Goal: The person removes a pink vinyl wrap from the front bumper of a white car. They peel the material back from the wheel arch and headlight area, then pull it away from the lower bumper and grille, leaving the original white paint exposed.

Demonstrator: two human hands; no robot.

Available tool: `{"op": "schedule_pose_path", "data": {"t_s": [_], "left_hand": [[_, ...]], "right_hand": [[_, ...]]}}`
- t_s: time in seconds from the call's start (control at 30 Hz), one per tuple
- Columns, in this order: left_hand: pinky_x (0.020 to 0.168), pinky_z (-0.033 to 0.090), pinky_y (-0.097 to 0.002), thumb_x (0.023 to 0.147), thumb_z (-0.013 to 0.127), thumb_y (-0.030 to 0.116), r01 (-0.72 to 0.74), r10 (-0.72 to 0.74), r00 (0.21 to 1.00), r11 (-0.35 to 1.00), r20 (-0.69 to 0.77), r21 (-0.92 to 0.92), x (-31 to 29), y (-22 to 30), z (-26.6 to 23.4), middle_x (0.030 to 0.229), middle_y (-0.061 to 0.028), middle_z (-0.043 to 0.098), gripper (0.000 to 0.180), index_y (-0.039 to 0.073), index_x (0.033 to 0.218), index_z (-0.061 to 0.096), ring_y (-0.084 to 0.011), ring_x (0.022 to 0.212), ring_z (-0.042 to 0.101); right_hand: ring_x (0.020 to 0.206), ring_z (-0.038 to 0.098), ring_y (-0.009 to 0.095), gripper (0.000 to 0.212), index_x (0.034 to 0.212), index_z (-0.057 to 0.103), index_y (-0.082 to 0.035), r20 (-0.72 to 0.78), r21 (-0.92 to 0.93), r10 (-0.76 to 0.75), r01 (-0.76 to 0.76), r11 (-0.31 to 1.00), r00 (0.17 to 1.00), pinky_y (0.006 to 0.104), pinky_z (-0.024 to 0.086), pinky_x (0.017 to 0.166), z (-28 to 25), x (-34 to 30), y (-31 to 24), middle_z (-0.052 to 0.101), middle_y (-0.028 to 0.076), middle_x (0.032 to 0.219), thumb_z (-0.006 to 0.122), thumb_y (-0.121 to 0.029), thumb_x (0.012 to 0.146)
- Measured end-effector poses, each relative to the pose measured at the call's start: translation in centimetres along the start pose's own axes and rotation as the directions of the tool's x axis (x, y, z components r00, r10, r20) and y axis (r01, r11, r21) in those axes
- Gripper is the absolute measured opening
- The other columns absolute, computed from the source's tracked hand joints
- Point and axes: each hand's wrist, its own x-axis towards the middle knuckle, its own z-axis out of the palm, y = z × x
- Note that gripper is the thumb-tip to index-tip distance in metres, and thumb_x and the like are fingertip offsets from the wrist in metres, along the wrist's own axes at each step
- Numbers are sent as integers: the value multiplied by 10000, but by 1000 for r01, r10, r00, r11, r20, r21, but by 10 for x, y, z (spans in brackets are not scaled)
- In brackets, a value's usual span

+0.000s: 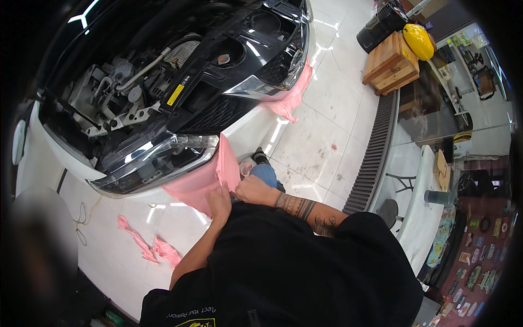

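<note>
A sheet of pink film (190, 184) covers the corner of the white car's front bumper, below the near headlight (155, 162). Its upper right part stands up off the surface in a loose fold. My left hand (219, 203) is closed, pinching the film at its lower right edge. Just right of it, my right hand (255, 189) is curled into a closed grip at the same edge, its fingertips partly hidden. More pink film (286, 103) hangs loose from the bumper's far corner, under the other headlight (259, 87).
The hood is up over the engine bay (131, 82). Torn pink film scraps (163, 249) lie on the tiled floor (321, 147) at left. A wooden box (389, 65) and a yellow helmet-like object (418, 42) stand far right, above a dark floor grate (376, 147). Another person is at left.
</note>
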Motion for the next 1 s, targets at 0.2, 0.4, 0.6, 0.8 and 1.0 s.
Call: {"op": "schedule_pose_path", "data": {"t_s": [0.2, 0.4, 0.6, 0.8, 1.0], "left_hand": [[539, 361, -483, 903, 447, 225, 0, 1, 999, 1000, -32, 20, 0, -1, -5, 554, -244, 514, 450, -48, 561, 550, -415, 519, 508], [497, 362, -466, 885, 498, 237, -82, 85, 995, 995, 51, -58, 7, -4, 7, 547, -237, 499, 423, -35, 565, 548, -393, 493, 511], [624, 467, -437, 884, 510, 261, -216, 171, 930, 971, 325, 107, 18, 27, 19, 629, -218, 585, 383, -12, 635, 610, -380, 585, 575], [749, 471, -446, 923, 386, 391, -206, 160, 824, 978, 543, 24, 92, -32, -30, 871, -234, 625, 519, -61, 858, 634, -372, 803, 607], [622, 516, -366, 869, 464, 432, 131, -198, 840, 978, 506, 164, 164, -26, 25, 664, -220, 615, 576, -119, 792, 613, -292, 645, 649]], "right_hand": [[563, 601, 347, 309, 696, 619, 4, 149, -13, 87, -86, 996, 985, 429, 475, 508, 3, -2, 2, 591, 183, 612, 565, -288, 780], [786, 632, 360, 656, 846, 648, 56, 262, -121, 627, -619, 776, 734, 423, 507, 680, -106, 69, 43, 638, 225, 768, 529, -585, 767], [856, 624, 363, 704, 906, 636, 50, 463, -9, 588, -660, 751, 663, 414, 503, 730, -49, 130, 64, 649, 197, 875, 476, -626, 794], [786, 631, 350, 381, 853, 628, 17, 243, -25, 543, -555, 832, 804, 436, 499, 696, 13, 111, 88, 634, 205, 874, 445, -317, 854], [682, 621, 352, 280, 784, 614, -11, 44, -98, 551, -546, 832, 833, 444, 490, 608, 34, 94, 77, 619, 194, 750, 471, -251, 809]]}}
